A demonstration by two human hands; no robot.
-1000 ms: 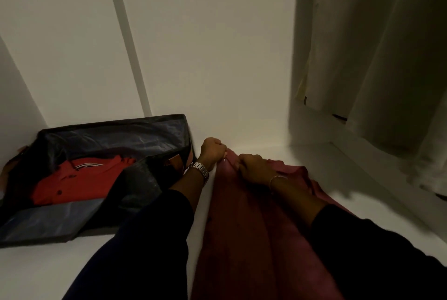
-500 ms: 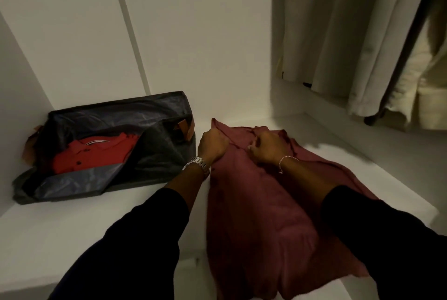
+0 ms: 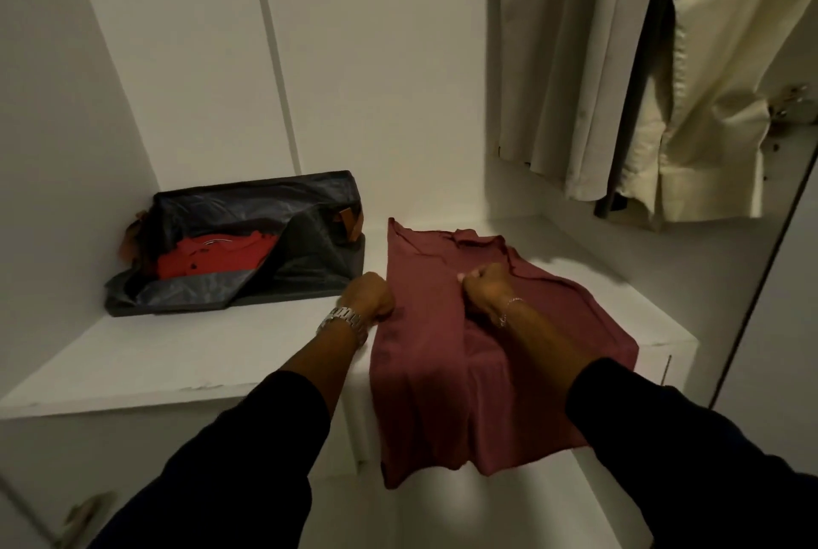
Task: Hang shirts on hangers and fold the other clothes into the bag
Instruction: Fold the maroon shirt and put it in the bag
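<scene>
A maroon shirt (image 3: pixel 425 354) lies flat on the white shelf (image 3: pixel 186 354), its collar toward the back wall and its lower part hanging over the front edge. My left hand (image 3: pixel 369 296) grips the shirt's left edge with curled fingers. My right hand (image 3: pixel 484 287) pinches the fabric near the middle, just below the collar. A dark open bag (image 3: pixel 274 212) sits at the back left of the shelf. Inside it lies a folded red polo shirt (image 3: pixel 212 258).
Pale shirts (image 3: pixel 575 61) hang at the upper right above the shelf's right end. White wardrobe walls close the back and the left side. A lower white surface (image 3: pixel 487 513) shows under the shelf's front edge.
Both hands have slid from the collar end back toward me along the shirt. The view has pulled back and now shows the shelf's front edge.
</scene>
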